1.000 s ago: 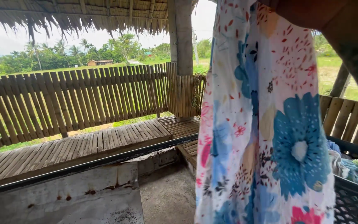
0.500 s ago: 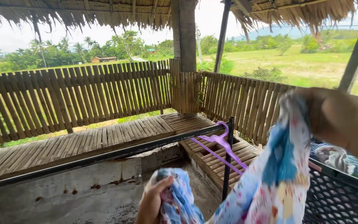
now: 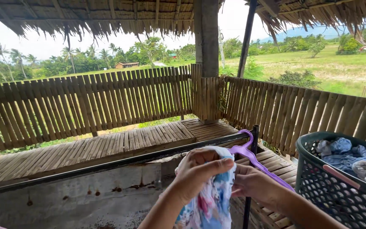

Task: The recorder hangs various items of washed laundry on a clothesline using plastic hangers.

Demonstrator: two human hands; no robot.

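My left hand is clenched around the top of a floral cloth, white with blue and pink blooms, thumb lying across the bunched fabric. My right hand comes in from the other side and its fingers disappear behind the cloth, so I cannot tell whether it is gripping the fabric or just pressing against it. The cloth hangs down between my forearms, right at a dark metal rail that runs across in front of me. A purple hanger hooks over the rail where it meets a thin black post, just behind my right hand. To my right stands a dark plastic laundry basket with blue and pale clothes heaped in it. Beyond the rail run a bamboo bench and a slatted bamboo fence under a thatched roof.
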